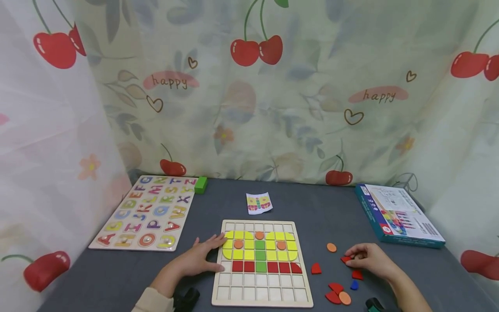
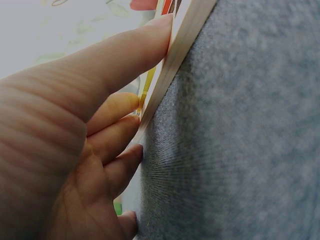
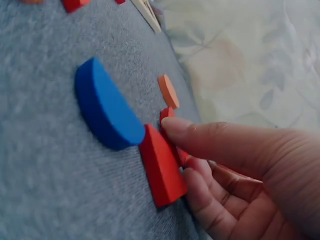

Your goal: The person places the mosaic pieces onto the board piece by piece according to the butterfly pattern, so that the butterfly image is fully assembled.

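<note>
My left hand lies at the left edge of a wooden grid board, fingers extended. In the left wrist view its thumb presses the board's side. Yellow, green, red and orange pieces fill the board's upper rows, while pale squares show below. To the right of the board, my right hand pinches a small red piece between thumb and fingers, low over the table. Close by lie another red piece and a blue piece with a curved side. The fingers partly hide the pinched piece.
Loose red pieces and an orange disc lie right of the board. A small picture card sits behind it. An alphabet board and green block stand back left, a flat box back right.
</note>
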A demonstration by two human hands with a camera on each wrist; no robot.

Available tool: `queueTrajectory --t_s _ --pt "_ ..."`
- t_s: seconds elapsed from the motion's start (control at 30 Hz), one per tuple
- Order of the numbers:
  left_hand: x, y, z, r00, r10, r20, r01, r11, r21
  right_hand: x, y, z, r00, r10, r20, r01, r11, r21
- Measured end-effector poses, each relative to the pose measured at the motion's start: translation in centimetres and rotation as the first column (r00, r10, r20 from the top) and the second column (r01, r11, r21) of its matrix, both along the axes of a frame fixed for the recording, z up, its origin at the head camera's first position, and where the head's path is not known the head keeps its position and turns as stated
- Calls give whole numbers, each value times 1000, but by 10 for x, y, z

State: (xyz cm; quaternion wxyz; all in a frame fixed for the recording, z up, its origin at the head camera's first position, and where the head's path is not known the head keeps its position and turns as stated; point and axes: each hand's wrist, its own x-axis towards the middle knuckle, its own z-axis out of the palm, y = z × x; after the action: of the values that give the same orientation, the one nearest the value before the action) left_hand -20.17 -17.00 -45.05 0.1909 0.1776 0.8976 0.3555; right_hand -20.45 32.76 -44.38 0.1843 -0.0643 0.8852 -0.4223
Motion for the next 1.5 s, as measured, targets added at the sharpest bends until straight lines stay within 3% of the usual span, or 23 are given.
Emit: queueTrajectory --t_s 0.23,0.43,0.57,0.93,1.5 --pt "1 1 0 1000 0 0 0 1000 3 -2 -2 1 999 -29 36 29 999 -16" --pt "1 1 1 1000 -3 1 3 1000 10 -6 -3 0 991 -96 93 106 989 -108" --pt "2 2 3 1000 0 0 0 1000 9 -10 -9 3 989 -95 111 113 979 -169" --pt "1 1 1 1000 -4 -1 4 1000 6 -17 -55 15 994 -107 33 112 956 -271" --pt "1 1 1 1000 -4 1 3 1000 6 -29 -150 16 998 49 -36 -57 956 -287"
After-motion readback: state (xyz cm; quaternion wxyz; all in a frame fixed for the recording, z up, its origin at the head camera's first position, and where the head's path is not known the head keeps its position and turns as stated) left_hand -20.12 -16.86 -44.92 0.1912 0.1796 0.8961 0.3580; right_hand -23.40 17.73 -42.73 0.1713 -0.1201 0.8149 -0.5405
